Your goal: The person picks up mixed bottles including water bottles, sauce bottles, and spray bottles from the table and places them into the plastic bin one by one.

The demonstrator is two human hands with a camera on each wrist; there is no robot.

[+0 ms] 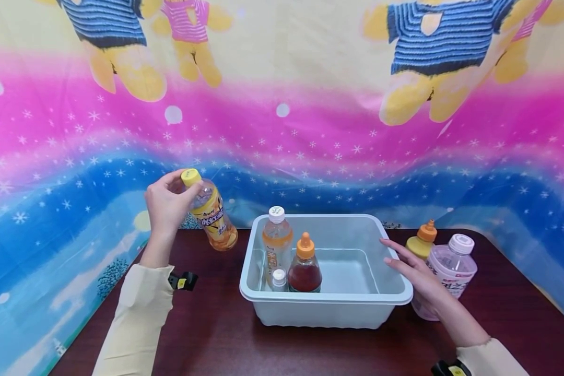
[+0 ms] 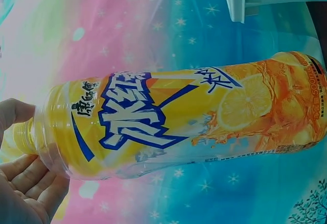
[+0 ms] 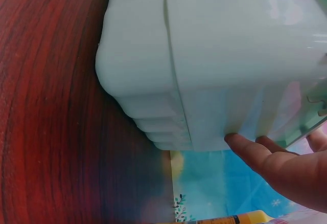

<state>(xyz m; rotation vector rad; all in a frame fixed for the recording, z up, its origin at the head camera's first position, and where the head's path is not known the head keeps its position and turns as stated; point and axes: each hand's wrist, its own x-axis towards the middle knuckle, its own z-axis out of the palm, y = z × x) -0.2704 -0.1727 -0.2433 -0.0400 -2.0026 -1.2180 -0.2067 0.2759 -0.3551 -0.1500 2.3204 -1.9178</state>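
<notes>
My left hand (image 1: 166,203) pinches the yellow cap of an iced tea bottle (image 2: 148,121), which has a yellow and orange label. The bottle tilts, left of a pale blue plastic basin (image 1: 326,310). At the basin's right side, my right hand (image 1: 420,277) holds the rim, with fingers (image 3: 250,150) against the outer wall below it. Inside the basin, on its left, stand a white-capped bottle (image 1: 277,243) with an orange label, a dark red bottle (image 1: 305,274) with an orange nozzle top, and a small white-capped bottle (image 1: 279,281). The basin's front wall hides their bases.
Right of the basin stand a yellow bottle (image 1: 420,245) with an orange nozzle and a large clear pinkish bottle (image 1: 456,266) with a white cap, partly behind my right hand. Everything is on a dark wooden table (image 1: 207,334). A printed cloth (image 1: 282,130) hangs behind it.
</notes>
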